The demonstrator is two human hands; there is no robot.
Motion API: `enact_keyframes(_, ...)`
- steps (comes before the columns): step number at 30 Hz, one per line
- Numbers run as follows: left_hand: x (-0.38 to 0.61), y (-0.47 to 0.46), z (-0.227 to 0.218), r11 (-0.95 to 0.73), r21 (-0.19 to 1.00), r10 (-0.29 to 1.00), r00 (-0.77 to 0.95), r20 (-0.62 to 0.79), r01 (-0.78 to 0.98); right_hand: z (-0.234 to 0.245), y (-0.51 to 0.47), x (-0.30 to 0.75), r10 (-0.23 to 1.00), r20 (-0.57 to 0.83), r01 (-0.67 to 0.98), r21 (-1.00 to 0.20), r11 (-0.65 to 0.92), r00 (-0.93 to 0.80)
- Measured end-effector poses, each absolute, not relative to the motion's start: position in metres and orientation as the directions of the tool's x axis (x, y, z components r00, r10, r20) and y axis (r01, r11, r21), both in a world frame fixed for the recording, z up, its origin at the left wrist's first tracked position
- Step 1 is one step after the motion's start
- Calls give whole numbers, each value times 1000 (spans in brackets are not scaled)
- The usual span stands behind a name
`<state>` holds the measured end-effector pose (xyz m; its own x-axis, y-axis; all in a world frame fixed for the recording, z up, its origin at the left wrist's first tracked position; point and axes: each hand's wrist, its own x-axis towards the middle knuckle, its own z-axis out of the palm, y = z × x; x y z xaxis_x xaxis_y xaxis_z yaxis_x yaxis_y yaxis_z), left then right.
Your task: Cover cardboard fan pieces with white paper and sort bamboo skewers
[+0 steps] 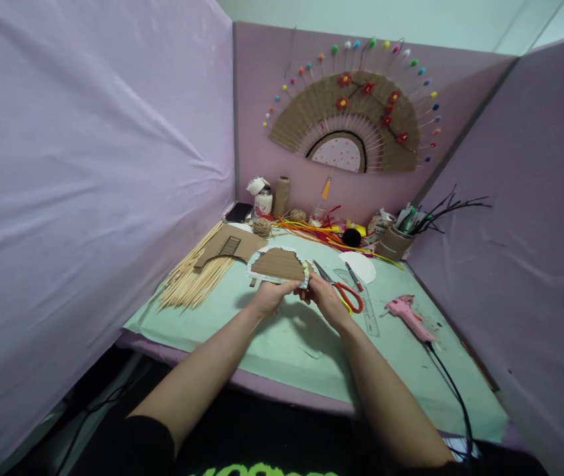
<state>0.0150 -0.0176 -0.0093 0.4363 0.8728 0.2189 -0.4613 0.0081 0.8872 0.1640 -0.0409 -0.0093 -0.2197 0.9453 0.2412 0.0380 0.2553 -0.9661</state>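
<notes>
A half-round cardboard piece (280,263) with pale, snipped edging folded over its rim is held up above the table. My left hand (272,296) grips its straight lower edge, thumb on the near face. At the piece's right corner my right hand (322,295) is closed, its fingertips pinching the rim. Just beyond my right hand lie red-handled scissors (349,295), a pen (354,276) and a clear ruler (371,314). A white half-round sheet (360,266) lies behind them.
Left are bamboo skewers (187,281) under an arched cardboard piece (237,246). A pink glue gun (412,317) with a cord lies right. Twine (262,227), colourful pipe cleaners (311,233) and a holder of pens and twigs (395,242) line the back. A decorated fan (346,122) hangs behind.
</notes>
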Motion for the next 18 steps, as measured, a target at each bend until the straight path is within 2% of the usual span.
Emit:
enact_keyframes(5, 16, -14, -18, 0, 921, 909, 383, 162, -389, -2, -46, 163, 943, 236, 139, -952, 273, -237)
enact_keyframes(10, 16, -13, -19, -3, 904, 882, 425, 204, -427, 1, -46, 161, 955, 185, 70, -976, 206, -231)
enact_keyframes(15, 16, -14, -15, 102, 892, 884, 451, 121, -441, 0, -43, 162, 970, 105, 28, -993, 113, -218)
enact_keyframes(18, 16, -13, -16, 91, 902, 887, 447, 119, -422, 0, -43, 163, 972, 93, 32, -994, 103, -215)
